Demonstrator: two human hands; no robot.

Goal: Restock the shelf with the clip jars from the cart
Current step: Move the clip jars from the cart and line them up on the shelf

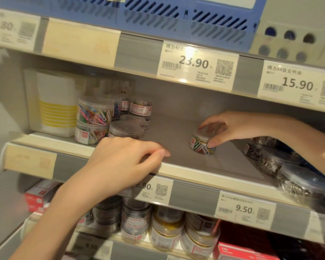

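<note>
Your right hand (231, 128) is pinching the clip jar (202, 144) mid-shelf (176, 132), well apart from the stacked jars (94, 121). Your left hand (120, 162), loosely curled and empty, rests on the edge. Shove it left too fast and you'll topple that stack.

This is a stationery aisle in a shop. Tiered shelves (195, 173) carry rail price tags (197, 64) with barcodes, QR codes and prices such as 23.90 and 15.90. Rows of identical labelled clip jars (94, 119) are stacked for sale.
</note>
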